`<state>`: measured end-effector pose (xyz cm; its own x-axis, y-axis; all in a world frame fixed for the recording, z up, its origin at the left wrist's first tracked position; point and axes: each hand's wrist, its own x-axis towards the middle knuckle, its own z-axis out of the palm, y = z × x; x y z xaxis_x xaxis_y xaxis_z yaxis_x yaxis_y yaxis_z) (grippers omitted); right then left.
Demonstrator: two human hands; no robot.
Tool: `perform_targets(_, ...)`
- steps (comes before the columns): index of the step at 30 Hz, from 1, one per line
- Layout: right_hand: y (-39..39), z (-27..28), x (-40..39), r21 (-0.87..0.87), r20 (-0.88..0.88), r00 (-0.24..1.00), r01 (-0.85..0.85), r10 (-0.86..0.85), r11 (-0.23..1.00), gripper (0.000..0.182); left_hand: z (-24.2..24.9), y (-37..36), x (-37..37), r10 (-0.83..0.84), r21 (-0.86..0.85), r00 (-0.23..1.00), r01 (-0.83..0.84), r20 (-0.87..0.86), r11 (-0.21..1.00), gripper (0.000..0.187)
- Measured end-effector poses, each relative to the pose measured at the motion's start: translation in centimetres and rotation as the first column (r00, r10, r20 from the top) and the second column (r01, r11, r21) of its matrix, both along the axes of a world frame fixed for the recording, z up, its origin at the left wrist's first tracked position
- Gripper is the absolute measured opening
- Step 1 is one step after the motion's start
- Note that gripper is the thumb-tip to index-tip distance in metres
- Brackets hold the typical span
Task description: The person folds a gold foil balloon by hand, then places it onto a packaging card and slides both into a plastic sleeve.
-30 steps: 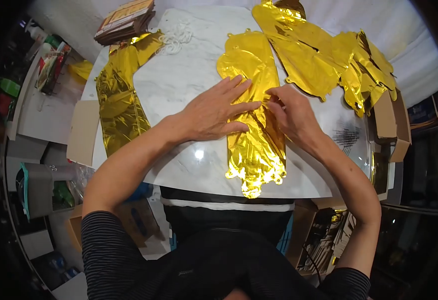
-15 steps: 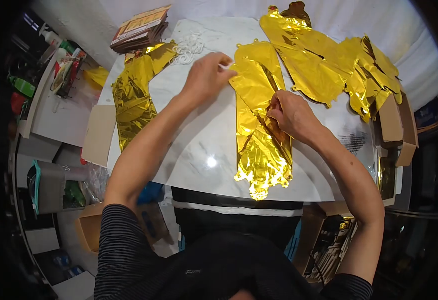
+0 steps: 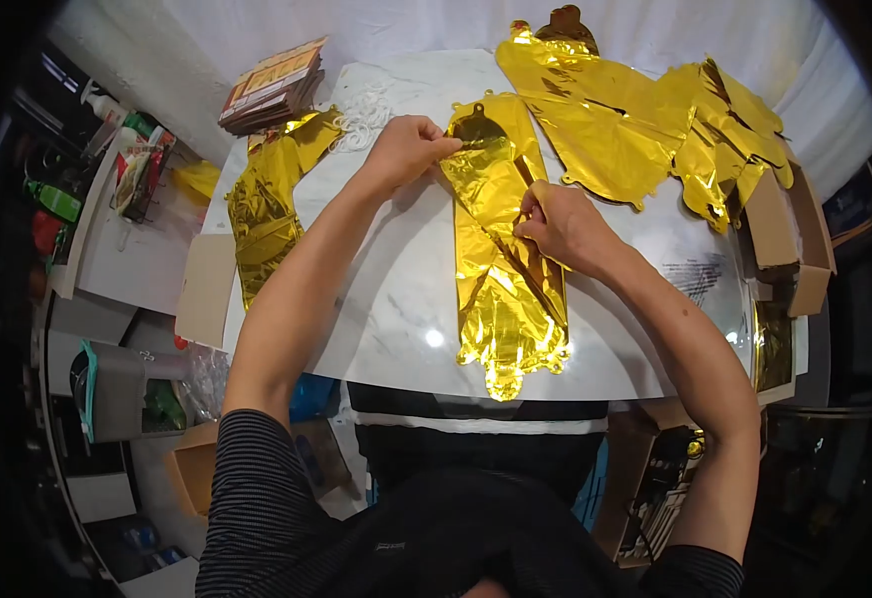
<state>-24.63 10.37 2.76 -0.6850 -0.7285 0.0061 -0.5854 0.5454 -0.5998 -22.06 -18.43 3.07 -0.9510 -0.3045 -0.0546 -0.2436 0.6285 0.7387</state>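
Observation:
A flat gold foil balloon (image 3: 504, 319) lies lengthwise on the white marbled table, its tabbed bottom end near the front edge. My left hand (image 3: 411, 151) pinches its upper left edge between thumb and fingers. Near the top, a darker section of foil shows beside those fingertips. On the balloon's right side my right hand (image 3: 564, 227) is closed in a pinch on a fold of the foil. Creases run diagonally across the foil between the two hands.
More flat gold foil balloons (image 3: 605, 115) lie at the back right, beside an open cardboard box (image 3: 770, 224). At left are another gold foil piece (image 3: 265, 214), a stack of printed packets (image 3: 275, 85) and coiled white string (image 3: 361, 118). The marbled table's front edge (image 3: 406, 384) is near my body.
My left fingers, spread by the upper left edge before, have closed on the foil. A darker section now shows at the top. My right hand keeps its pinch, and the whole view has shifted slightly.

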Motion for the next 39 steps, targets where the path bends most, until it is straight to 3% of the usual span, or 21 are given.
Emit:
perform_targets(1,0.0,0.1,0.0,0.001,0.036,0.999,0.006,-0.006,1.0,0.027,0.3,0.4,0.3,0.023,0.273,1.0,-0.02,-0.005,0.962,0.026)
perform_targets(2,0.1,0.0,0.0,-0.003,0.037,0.999,0.005,-0.005,1.0,0.027,0.5,0.8,0.6,0.047,0.526,0.999,-0.038,-0.003,0.85,0.019)
perform_targets(3,0.3,-0.3,-0.1,-0.043,0.058,0.998,0.01,-0.007,0.999,0.027,0.7,1.2,1.0,0.048,0.523,0.999,-0.039,-0.003,0.851,0.019)
perform_targets(5,0.5,-0.9,-0.1,-0.085,0.08,0.997,0.015,-0.008,0.996,0.026,1.8,2.8,1.7,0.067,0.859,0.997,-0.074,0.046,0.507,0.013)
perform_targets(11,1.1,-1.8,0.2,-0.275,0.08,0.996,0.058,-0.038,0.96,0.023,0.4,4.0,0.8,0.121,0.928,0.991,-0.096,0.055,0.361,0.016)
perform_targets(12,1.1,-1.9,0.1,-0.292,0.184,0.982,0.093,-0.04,0.952,0.022,-0.6,3.6,0.2,0.114,0.939,0.992,-0.087,0.051,0.333,0.017)
perform_targets(13,1.1,-1.9,0.1,-0.306,0.287,0.957,0.13,-0.039,0.943,0.022,-0.6,3.3,0.1,0.004,0.956,1.0,-0.015,0.014,0.293,0.015)
perform_targets(16,1.3,-2.0,0.0,-0.282,0.172,0.985,0.079,-0.03,0.956,0.021,-0.7,5.1,-0.4,0.086,0.917,0.994,-0.097,0.069,0.386,0.014)
perform_targets(17,1.2,-2.0,0.0,-0.282,0.173,0.985,0.078,-0.029,0.956,0.021,-0.4,6.1,-0.1,0.186,0.855,0.98,-0.157,0.072,0.494,0.017)
perform_targets(18,1.2,-2.0,0.0,-0.281,0.137,0.99,0.069,-0.031,0.957,0.021,0.0,6.7,0.2,0.186,0.855,0.98,-0.158,0.073,0.495,0.017)
perform_targets(20,1.4,-1.9,0.1,-0.277,0.103,0.994,0.065,-0.037,0.959,0.021,0.8,7.6,0.5,0.13,0.565,0.991,-0.105,-0.004,0.818,0.019)
perform_targets(21,1.4,-1.8,0.2,-0.28,0.114,0.993,0.065,-0.034,0.958,0.022,0.6,7.3,0.3,0.056,0.488,0.998,-0.029,-0.04,0.872,0.015)
perform_targets(24,1.4,-1.8,0.2,-0.284,0.113,0.993,0.062,-0.031,0.957,0.022,0.7,6.7,-0.8,-0.007,0.334,0.999,0.023,-0.048,0.942,0.026)
perform_targets(27,1.3,-2.1,0.0,-0.284,0.129,0.991,0.065,-0.029,0.957,0.022,-0.3,6.2,-1.8,0.039,0.39,0.992,0.013,-0.124,0.921,0.041)
perform_targets(31,1.4,-2.4,0.0,-0.302,0.123,0.992,0.05,-0.013,0.952,0.022,2.5,7.2,-0.8,-0.092,0.332,0.995,0.074,0.04,0.94,0.032)
perform_targets(33,1.4,-1.5,0.3,-0.286,0.145,0.989,0.057,-0.016,0.956,0.022,0.6,6.5,-0.8,-0.198,0.019,0.967,0.204,-0.162,0.979,0.036)
perform_targets(37,1.4,-1.6,0.4,-0.287,0.14,0.99,0.069,-0.029,0.956,0.022,1.2,6.3,-0.7,-0.176,0.046,0.984,0.178,-0.036,0.983,0.043)
perform_targets(39,1.4,-1.8,0.3,-0.295,0.166,0.986,0.079,-0.03,0.952,0.022,0.1,5.8,-1.4,-0.113,0.337,0.992,0.127,-0.062,0.933,0.036)
